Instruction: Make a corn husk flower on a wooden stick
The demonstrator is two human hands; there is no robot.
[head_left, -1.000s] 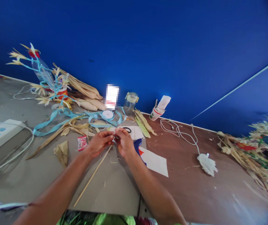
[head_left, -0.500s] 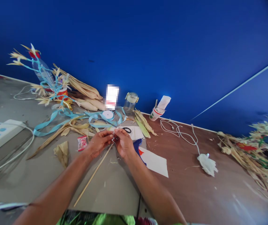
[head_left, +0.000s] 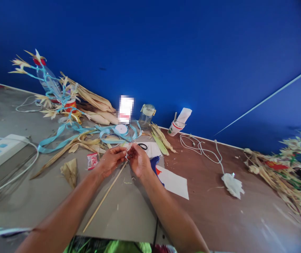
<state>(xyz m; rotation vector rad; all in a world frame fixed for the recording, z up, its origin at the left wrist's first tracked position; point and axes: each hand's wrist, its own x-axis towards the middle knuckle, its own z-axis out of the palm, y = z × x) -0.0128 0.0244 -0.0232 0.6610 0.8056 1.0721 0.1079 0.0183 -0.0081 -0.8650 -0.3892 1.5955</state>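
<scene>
My left hand is closed in a pinch on a small white strip, too small to make out fully. Facing it, my right hand has its thumb and fingertips curled at the upper part of the same piece; whether they grip it is hard to see. A thin wooden stick slants from the table's front up to just below the fingertips. Pale corn husks and light blue ribbon with its white spool lie beyond my left hand. Black scissors handles rest on white paper behind my right hand.
To the left are a power strip, a red candy packet and a blue-stemmed husk flower branch. A clear jar and a paper cup stand by the blue wall. White cable and husk flowers lie right.
My right fingertips have lifted slightly and loosened a little, and more of the pale piece shows between the hands. My left hand and the stick stay in place.
</scene>
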